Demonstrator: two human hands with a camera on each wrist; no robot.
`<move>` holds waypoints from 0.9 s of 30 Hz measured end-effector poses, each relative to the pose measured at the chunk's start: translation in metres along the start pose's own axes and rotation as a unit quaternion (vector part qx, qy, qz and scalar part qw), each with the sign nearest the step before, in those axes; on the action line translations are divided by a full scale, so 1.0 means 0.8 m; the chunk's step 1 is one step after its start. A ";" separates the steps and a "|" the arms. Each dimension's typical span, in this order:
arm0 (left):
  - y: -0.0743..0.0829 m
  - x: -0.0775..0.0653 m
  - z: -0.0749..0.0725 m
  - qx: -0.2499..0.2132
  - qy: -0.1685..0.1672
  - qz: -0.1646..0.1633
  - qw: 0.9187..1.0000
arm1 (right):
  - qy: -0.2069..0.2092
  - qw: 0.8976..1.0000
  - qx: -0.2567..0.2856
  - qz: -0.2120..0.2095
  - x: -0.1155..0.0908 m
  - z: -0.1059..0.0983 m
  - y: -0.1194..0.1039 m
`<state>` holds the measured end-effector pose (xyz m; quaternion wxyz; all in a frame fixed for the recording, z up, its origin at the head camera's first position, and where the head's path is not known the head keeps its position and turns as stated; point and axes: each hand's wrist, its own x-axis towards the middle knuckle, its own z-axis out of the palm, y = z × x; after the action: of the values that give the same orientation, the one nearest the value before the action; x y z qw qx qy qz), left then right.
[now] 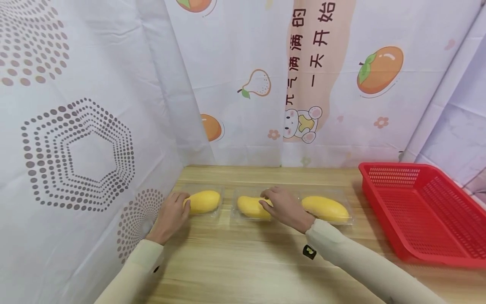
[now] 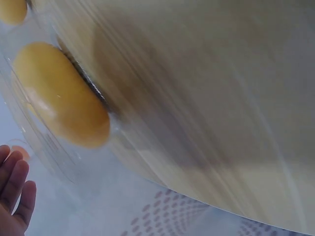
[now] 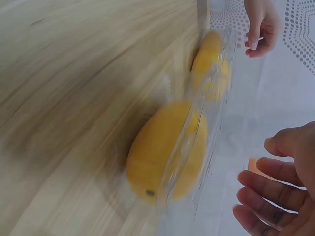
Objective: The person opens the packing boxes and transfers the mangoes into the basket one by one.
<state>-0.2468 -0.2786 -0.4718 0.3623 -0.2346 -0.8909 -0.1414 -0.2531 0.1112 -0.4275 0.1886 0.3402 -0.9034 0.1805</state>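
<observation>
Three yellow mangoes lie in a row in clear plastic boxes on a wooden table. My left hand is at the left mango, its fingers loosely bent. In the left wrist view those fingers stand apart from the clear box around a mango. Above the middle mango is my right hand, hiding that mango's right end. The right wrist view shows its relaxed fingers holding nothing, with a gap to the boxed mango. The right mango lies beside my right wrist.
A red plastic basket with slotted walls stands on the table at the right. White printed curtains hang behind the table and close along its left side. A small dark tag is at my right sleeve.
</observation>
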 end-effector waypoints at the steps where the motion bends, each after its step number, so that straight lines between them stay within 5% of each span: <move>1: -0.002 -0.001 -0.002 0.000 -0.002 -0.005 1.000 | -0.002 1.000 0.004 0.001 0.002 0.003 -0.002; 8: -0.014 -0.013 -0.008 0.012 0.004 -0.045 0.999 | -0.006 1.000 0.000 -0.017 0.022 0.017 -0.022; 17: -0.028 -0.030 -0.002 0.015 0.030 -0.049 0.998 | -0.012 0.998 -0.019 -0.051 0.055 0.034 -0.054; 27: -0.033 -0.037 -0.011 -0.002 -0.008 -0.144 0.990 | -0.003 0.995 -0.030 -0.096 0.085 0.061 -0.099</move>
<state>-0.2365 -0.3139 -0.4891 0.3306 -0.1059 -0.9180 -0.1918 -0.2574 -0.0037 -0.4224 0.2126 0.4203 -0.8720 0.1334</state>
